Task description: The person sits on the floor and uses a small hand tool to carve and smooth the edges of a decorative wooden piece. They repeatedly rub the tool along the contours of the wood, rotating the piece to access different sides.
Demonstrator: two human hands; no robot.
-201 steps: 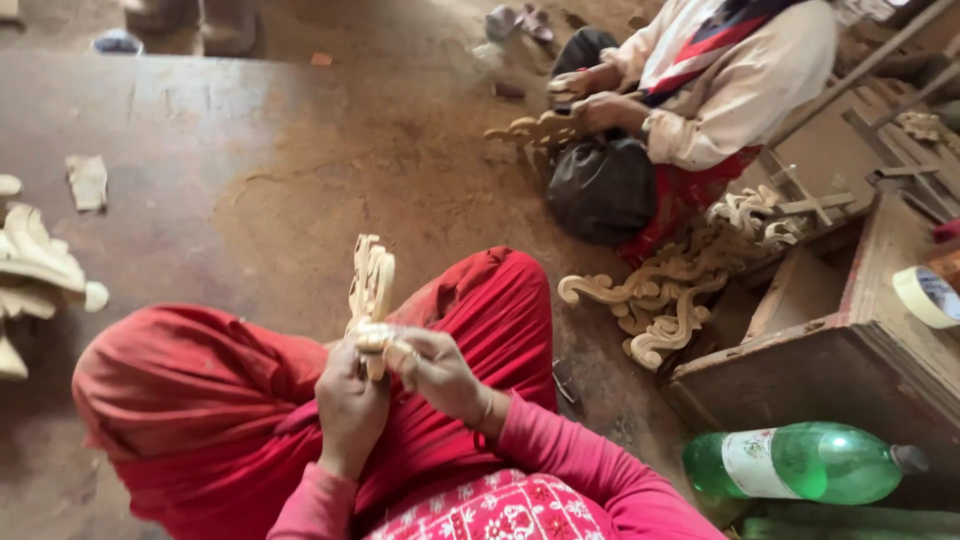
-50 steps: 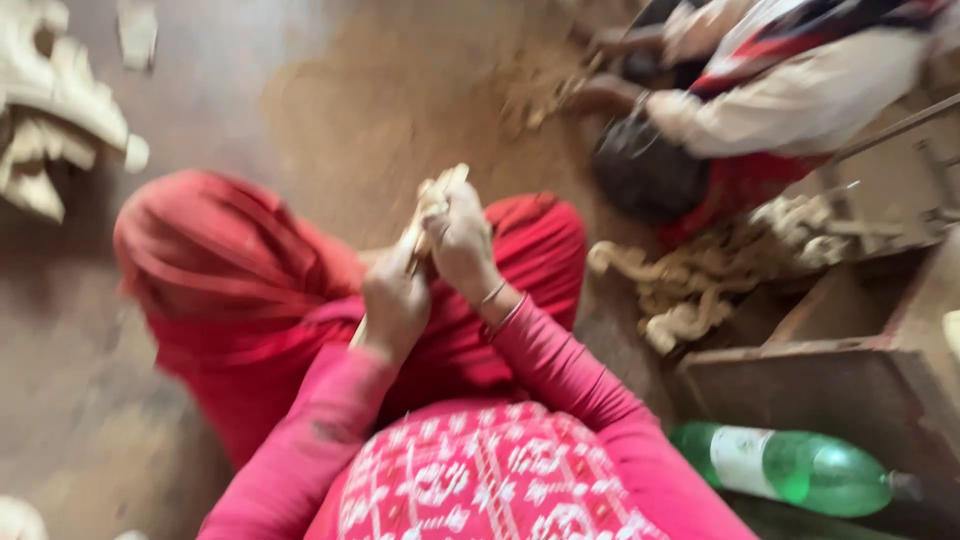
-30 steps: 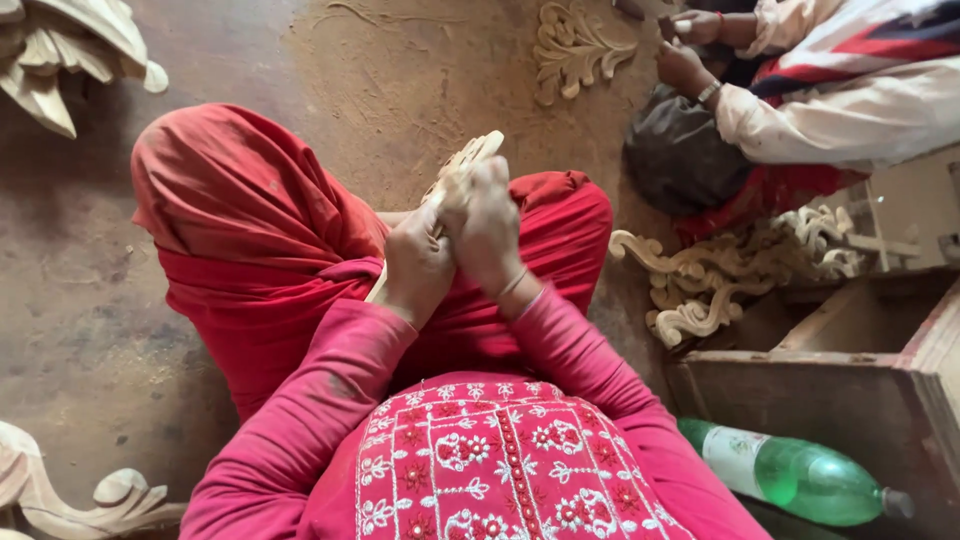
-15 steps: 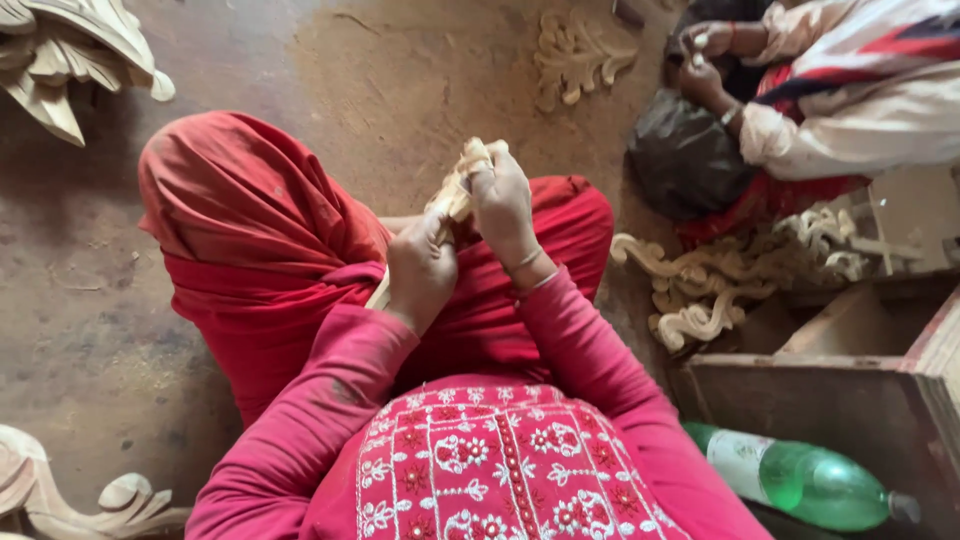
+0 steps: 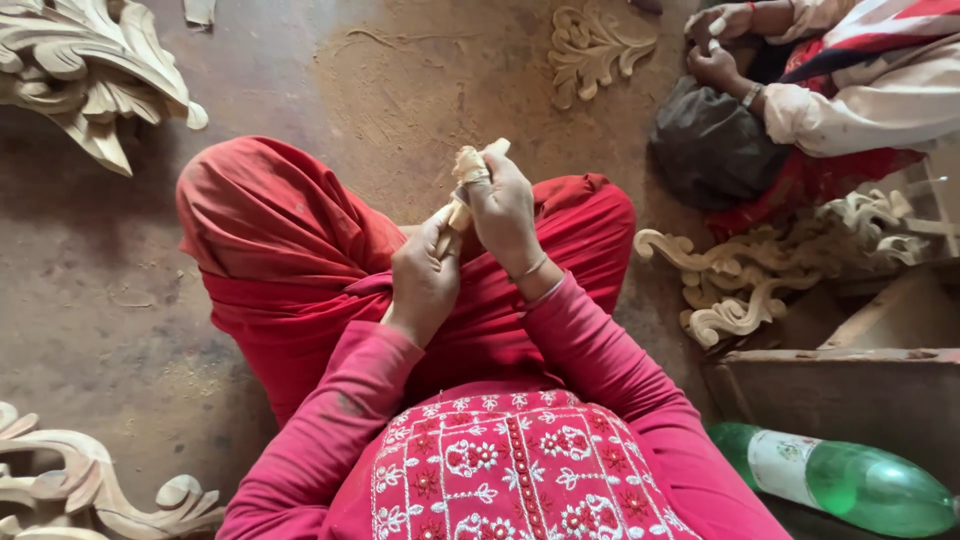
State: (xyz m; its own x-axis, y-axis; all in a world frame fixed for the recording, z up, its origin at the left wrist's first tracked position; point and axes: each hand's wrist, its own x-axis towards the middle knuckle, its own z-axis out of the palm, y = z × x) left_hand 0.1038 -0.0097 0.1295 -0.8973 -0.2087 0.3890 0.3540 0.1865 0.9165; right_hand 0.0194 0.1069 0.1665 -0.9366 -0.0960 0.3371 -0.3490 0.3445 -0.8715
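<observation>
I sit cross-legged on the floor in red trousers. A pale carved wooden piece (image 5: 458, 205) stands tilted over my lap. My left hand (image 5: 422, 283) grips its lower part. My right hand (image 5: 503, 207) is closed around its upper end, pressing a small scrap of tan sandpaper (image 5: 468, 164) against the wood. Most of the piece is hidden by my fingers.
Another person (image 5: 840, 90) sits at the upper right, hands on a carving. Carved wooden scrolls lie at upper left (image 5: 90, 70), lower left (image 5: 80, 485), top centre (image 5: 590, 50) and right (image 5: 770, 265). A green plastic bottle (image 5: 850, 480) lies by a wooden box (image 5: 850, 395).
The view has swung down and left over my lap. My hands have stayed on the carved piece, the right hand sliding up toward its top end.
</observation>
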